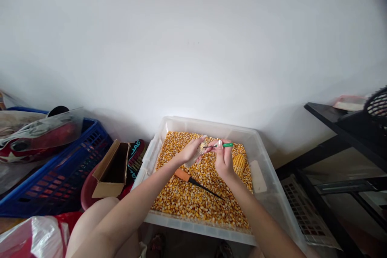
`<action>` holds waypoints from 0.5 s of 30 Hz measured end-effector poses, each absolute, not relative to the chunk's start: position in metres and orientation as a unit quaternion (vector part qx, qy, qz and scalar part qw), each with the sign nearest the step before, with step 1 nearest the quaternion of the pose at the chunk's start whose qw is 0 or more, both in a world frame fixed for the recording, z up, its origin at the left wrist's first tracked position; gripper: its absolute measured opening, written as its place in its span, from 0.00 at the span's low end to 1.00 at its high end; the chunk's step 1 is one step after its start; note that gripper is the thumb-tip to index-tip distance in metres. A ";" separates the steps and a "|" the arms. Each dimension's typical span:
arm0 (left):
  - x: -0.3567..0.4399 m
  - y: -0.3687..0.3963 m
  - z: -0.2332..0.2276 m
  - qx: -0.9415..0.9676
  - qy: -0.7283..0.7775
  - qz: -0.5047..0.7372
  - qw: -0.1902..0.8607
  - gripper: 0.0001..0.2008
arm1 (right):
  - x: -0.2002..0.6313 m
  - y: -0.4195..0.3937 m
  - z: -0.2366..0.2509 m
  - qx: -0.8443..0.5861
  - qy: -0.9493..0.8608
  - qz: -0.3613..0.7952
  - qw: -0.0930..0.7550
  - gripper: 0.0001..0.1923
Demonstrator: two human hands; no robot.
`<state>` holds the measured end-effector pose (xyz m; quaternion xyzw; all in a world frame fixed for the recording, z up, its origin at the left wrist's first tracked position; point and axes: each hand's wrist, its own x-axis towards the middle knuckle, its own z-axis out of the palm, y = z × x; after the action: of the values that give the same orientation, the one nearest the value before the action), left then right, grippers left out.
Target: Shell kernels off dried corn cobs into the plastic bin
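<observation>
Together, both hands hover over the kernels, left hand (191,152) gripping a cob (197,156), right hand (223,158) pinching a green tool (222,145).

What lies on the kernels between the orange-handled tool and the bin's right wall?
A partly shelled corn cob, lying on the kernels beside the right hand, in the head view.

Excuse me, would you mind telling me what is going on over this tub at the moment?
A person sits over a clear plastic tub filled with loose yellow corn kernels. The left hand holds a pale, mostly stripped corn cob, while the right hand holds a thin green-handled pick against it. An orange-handled tool with a dark shaft lies on the kernels, and a cob with yellow kernels on it rests beside the right hand.
</observation>
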<state>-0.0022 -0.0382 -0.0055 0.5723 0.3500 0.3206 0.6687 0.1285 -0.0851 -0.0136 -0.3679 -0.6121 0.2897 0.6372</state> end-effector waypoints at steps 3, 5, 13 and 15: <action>-0.002 -0.038 -0.007 0.566 0.357 0.322 0.670 0.25 | 0.128 -0.085 -0.017 -0.364 -0.616 0.291 0.635 0.07; -0.003 -0.037 -0.009 0.557 0.363 0.322 0.673 0.25 | 0.127 -0.085 -0.019 -0.366 -0.621 0.286 0.632 0.07; -0.003 -0.037 -0.012 0.583 0.368 0.338 0.641 0.27 | 0.128 -0.084 -0.022 -0.369 -0.636 0.293 0.611 0.07; -0.005 -0.038 -0.010 0.603 0.372 0.325 0.626 0.27 | 0.129 -0.083 -0.020 -0.368 -0.632 0.316 0.605 0.08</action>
<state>-0.0047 -0.0379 -0.0095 0.6033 0.3725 0.3252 0.6257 0.1293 -0.0826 -0.0201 -0.3675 -0.6322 0.3160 0.6045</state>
